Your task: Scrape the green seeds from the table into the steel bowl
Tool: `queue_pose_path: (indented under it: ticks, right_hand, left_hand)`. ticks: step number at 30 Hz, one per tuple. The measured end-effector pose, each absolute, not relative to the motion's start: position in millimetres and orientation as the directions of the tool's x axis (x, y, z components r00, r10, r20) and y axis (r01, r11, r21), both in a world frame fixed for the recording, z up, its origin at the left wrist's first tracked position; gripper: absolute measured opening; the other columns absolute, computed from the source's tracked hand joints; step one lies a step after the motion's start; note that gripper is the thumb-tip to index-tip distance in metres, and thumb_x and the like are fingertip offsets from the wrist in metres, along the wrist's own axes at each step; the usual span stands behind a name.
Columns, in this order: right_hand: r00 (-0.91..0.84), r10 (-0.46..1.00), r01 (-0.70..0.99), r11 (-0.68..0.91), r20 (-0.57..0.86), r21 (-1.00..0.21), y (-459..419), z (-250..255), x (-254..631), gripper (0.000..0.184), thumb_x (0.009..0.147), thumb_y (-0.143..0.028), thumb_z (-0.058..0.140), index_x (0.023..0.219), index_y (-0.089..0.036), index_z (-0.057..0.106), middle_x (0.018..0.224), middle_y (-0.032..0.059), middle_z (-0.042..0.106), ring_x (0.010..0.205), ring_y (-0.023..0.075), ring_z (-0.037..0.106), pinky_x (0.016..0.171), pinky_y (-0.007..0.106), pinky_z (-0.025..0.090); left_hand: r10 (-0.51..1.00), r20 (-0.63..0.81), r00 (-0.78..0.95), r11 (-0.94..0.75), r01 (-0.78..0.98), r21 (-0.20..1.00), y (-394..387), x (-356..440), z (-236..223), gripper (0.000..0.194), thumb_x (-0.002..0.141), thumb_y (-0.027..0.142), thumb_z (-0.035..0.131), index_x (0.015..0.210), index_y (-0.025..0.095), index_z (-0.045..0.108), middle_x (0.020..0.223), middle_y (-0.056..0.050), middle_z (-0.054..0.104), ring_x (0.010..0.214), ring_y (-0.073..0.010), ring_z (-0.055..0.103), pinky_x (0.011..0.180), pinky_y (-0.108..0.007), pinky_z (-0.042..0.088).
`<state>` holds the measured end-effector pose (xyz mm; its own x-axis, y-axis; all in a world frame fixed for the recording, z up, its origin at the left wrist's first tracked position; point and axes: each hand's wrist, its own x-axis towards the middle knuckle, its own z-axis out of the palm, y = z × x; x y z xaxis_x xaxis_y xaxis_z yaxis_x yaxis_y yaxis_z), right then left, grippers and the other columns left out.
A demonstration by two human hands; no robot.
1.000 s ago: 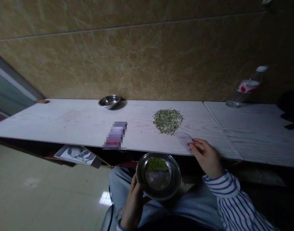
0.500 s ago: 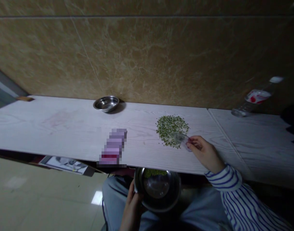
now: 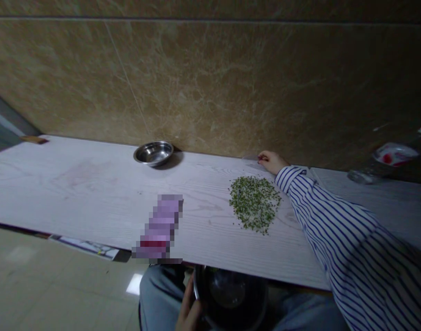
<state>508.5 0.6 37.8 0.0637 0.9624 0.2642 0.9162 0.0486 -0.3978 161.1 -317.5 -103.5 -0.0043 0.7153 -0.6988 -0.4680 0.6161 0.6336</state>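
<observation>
My left hand (image 3: 189,309) grips the left rim of a large steel bowl (image 3: 231,301), held below the table's front edge over my lap. Most of the green beans inside it are hidden by the tabletop. My right hand (image 3: 271,162) reaches to the back of the table near the wall. Its fingers pinch a thin, clear plastic piece (image 3: 250,158), whose exact kind I cannot make out. In front of that hand, small green beans (image 3: 255,202) lie spread in a loose round patch on the pale wooden table (image 3: 203,239).
A small steel bowl (image 3: 153,154) stands by the wall, left of the beans. A blurred-out phone-like object (image 3: 158,227) lies near the front edge. On the right a clear plastic bottle (image 3: 389,158) with a red and white label stands beyond my sleeve.
My right hand has moved from the front side of the beans to behind them, by the wall, carrying the clear plastic piece. My left hand still holds the large bowl. The view has shifted.
</observation>
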Motion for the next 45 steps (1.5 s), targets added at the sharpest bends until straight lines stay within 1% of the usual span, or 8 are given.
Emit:
queue_pose_path:
  ticks: [5,11,17,24,28,33,38,45]
  right_hand:
    - [0.019,0.966,0.936,0.073,0.257,-0.344,9.7,22.8,502.2,0.022,0.081,-0.015,0.062,0.1,-0.016,0.073,0.098,0.0093,0.076,0.09,0.0219,0.069,0.081,0.034,0.052]
    - [-0.076,0.969,0.95,0.143,0.237,-0.277,-3.2,19.0,487.5,0.024,0.085,-0.018,0.057,0.103,-0.021,0.073,0.103,0.0076,0.077,0.094,0.0231,0.07,0.084,0.034,0.051]
    - [-0.179,0.959,0.946,0.229,0.221,-0.228,-22.0,25.4,481.4,0.025,0.087,-0.02,0.055,0.104,-0.025,0.073,0.103,0.0043,0.078,0.094,0.0221,0.07,0.084,0.034,0.05]
    - [-0.271,0.944,0.93,0.307,0.187,-0.203,-46.0,32.0,481.0,0.022,0.089,-0.022,0.055,0.104,-0.026,0.071,0.1,0.0036,0.078,0.09,0.0219,0.071,0.081,0.034,0.049]
    - [-0.312,0.933,0.918,0.344,0.179,-0.195,-57.6,34.7,481.6,0.021,0.091,-0.022,0.054,0.104,-0.025,0.071,0.103,0.0051,0.078,0.093,0.0227,0.071,0.084,0.036,0.048]
    - [-0.35,0.919,0.904,0.382,0.182,-0.192,-71.3,35.1,482.6,0.021,0.092,-0.023,0.054,0.106,-0.024,0.07,0.104,0.0059,0.077,0.095,0.0226,0.07,0.087,0.037,0.047]
    - [-0.377,0.908,0.891,0.41,0.184,-0.197,-86.8,36.3,480.1,0.021,0.093,-0.023,0.054,0.106,-0.025,0.069,0.103,0.0063,0.077,0.094,0.0231,0.07,0.087,0.039,0.046]
    - [-0.428,0.887,0.866,0.457,0.172,-0.204,-113.7,34.7,474.5,0.021,0.094,-0.022,0.051,0.107,-0.025,0.068,0.103,0.005,0.077,0.096,0.0224,0.07,0.089,0.04,0.043]
  left_hand:
    - [0.73,-0.68,-0.073,0.607,-0.388,0.693,-314.6,146.9,-105.2,0.082,0.062,0.042,0.078,0.14,0.03,0.056,0.143,-0.009,0.059,0.131,-0.0367,0.052,0.093,-0.04,0.052]
    - [0.706,-0.705,-0.067,0.627,-0.403,0.666,-312.2,143.9,-101.0,0.079,0.063,0.046,0.077,0.139,0.035,0.056,0.142,-0.008,0.059,0.128,-0.0367,0.054,0.089,-0.041,0.053]
    - [0.698,-0.715,-0.042,0.641,-0.409,0.65,-309.7,150.0,-94.4,0.086,0.065,0.045,0.074,0.146,0.032,0.048,0.135,-0.01,0.063,0.116,-0.035,0.061,0.083,-0.04,0.053]
    - [0.713,-0.701,-0.017,0.625,-0.439,0.646,-309.9,156.0,-94.8,0.087,0.064,0.044,0.074,0.146,0.034,0.048,0.131,-0.01,0.065,0.109,-0.033,0.064,0.08,-0.039,0.053]
    - [0.704,-0.71,-0.021,0.608,-0.498,0.618,-308.9,160.6,-94.6,0.094,0.063,0.04,0.074,0.151,0.032,0.04,0.124,-0.01,0.068,0.106,-0.0308,0.064,0.08,-0.036,0.052]
    - [0.704,-0.71,-0.01,0.608,-0.509,0.609,-308.5,163.9,-89.3,0.101,0.062,0.036,0.073,0.154,0.03,0.033,0.118,-0.01,0.071,0.102,-0.0296,0.066,0.078,-0.035,0.051]
    - [0.716,-0.698,0.001,0.611,-0.482,0.627,-309.8,165.3,-85.5,0.098,0.066,0.033,0.069,0.155,0.031,0.03,0.122,-0.009,0.069,0.098,-0.0269,0.066,0.078,-0.034,0.051]
    - [0.734,-0.68,0.01,0.6,-0.479,0.641,-313.3,168.2,-85.5,0.094,0.067,0.037,0.069,0.154,0.031,0.034,0.116,-0.008,0.069,0.094,-0.026,0.066,0.076,-0.033,0.051]
